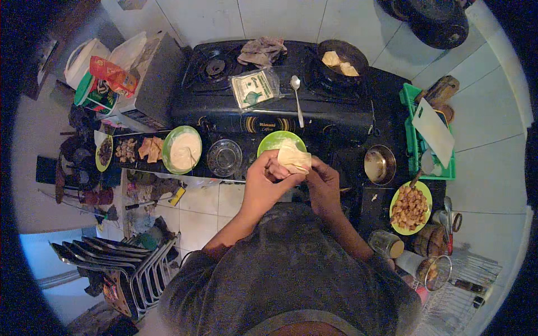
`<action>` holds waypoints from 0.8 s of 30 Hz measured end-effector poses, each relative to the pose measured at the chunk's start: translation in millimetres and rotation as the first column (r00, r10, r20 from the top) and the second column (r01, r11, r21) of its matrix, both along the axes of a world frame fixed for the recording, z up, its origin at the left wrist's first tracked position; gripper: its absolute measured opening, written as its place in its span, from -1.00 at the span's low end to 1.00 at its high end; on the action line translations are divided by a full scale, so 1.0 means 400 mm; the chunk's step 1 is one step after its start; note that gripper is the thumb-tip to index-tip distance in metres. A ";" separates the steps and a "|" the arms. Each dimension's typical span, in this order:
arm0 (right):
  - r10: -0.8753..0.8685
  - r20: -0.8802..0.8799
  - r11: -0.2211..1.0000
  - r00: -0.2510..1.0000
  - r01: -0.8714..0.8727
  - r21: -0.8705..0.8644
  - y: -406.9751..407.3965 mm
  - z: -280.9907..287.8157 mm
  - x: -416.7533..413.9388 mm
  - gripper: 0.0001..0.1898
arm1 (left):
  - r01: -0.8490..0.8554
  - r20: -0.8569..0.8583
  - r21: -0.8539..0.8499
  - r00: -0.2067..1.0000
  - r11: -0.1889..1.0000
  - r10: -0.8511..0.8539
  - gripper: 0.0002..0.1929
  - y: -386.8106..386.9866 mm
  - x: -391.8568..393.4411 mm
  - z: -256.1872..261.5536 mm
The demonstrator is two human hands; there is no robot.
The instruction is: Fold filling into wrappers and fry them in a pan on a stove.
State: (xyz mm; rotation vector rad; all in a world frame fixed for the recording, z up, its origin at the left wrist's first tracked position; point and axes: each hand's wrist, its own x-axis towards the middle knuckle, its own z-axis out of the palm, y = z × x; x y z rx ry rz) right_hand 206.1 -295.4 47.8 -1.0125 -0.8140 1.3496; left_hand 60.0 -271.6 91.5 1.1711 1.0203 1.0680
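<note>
Between my two hands is a pale, thin dough wrapper (pixel 294 156), folded and creased, held above a green bowl (pixel 265 142). My left hand (pixel 273 172) grips its left and lower side, while the fingers of my right hand (pixel 323 178) pinch its right edge. What lies under the wrapper inside the bowl is mostly hidden. Left of the bowl stands a clear glass dish (pixel 224 158), and beyond it a green-rimmed bowl of creamy batter (pixel 183 149) with a utensil in it. Two pale folded pieces (pixel 339 63) lie in a dark frying pan (pixel 345 47) on the right burner.
A black gas stove (pixel 235 113) bears a spoon (pixel 297 98), a printed plastic packet (pixel 254 89) and a crumpled cloth (pixel 263 51). To the right are a metal pot (pixel 379 164), a green plate of browned cubes (pixel 411 208) and a green dish rack (pixel 410 126). Folding chairs (pixel 147 273) stand lower left.
</note>
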 end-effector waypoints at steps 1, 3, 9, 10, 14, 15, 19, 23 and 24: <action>0.009 0.028 1.000 1.000 -0.010 0.018 0.000 -0.002 0.002 -0.84 | -0.010 0.022 -0.016 1.000 1.000 0.011 -0.49 0.000 0.000 0.002; 0.016 0.056 0.999 0.998 -0.018 0.037 -0.002 -0.006 0.005 -0.84 | -0.023 0.004 -0.034 1.000 0.999 0.024 -0.51 0.000 -0.002 0.000; 0.034 0.221 0.995 0.975 -0.055 0.088 -0.004 0.022 0.013 -0.83 | -0.024 -0.003 -0.031 1.000 0.999 0.024 -0.54 0.001 -0.014 -0.022; 0.037 0.167 0.992 0.985 -0.056 0.111 -0.005 0.020 0.014 -0.84 | -0.010 -0.010 -0.028 1.000 1.000 0.010 -0.55 0.001 -0.015 -0.022; 0.008 0.032 0.984 0.999 -0.013 0.178 -0.007 0.025 0.009 -0.87 | -0.004 0.054 0.023 0.999 1.000 0.003 -0.58 -0.006 -0.007 0.004; 0.009 0.031 0.984 0.999 -0.014 0.179 -0.008 0.019 0.007 -0.87 | 0.011 0.102 0.041 0.995 0.999 -0.015 -0.59 -0.009 -0.007 0.006; -0.038 0.012 0.967 0.999 0.034 0.251 -0.012 0.015 0.013 -0.86 | 0.020 0.152 0.124 0.988 0.992 -0.039 -0.60 -0.011 -0.010 0.001; -0.009 0.289 0.946 0.957 -0.086 0.314 -0.014 0.015 0.035 -0.86 | 0.070 0.125 0.112 0.989 0.991 -0.084 -0.60 -0.015 -0.020 0.019; -0.009 0.288 0.945 0.958 -0.086 0.314 -0.014 0.018 0.037 -0.86 | 0.102 0.120 0.088 0.986 0.991 -0.112 -0.61 -0.013 -0.024 0.020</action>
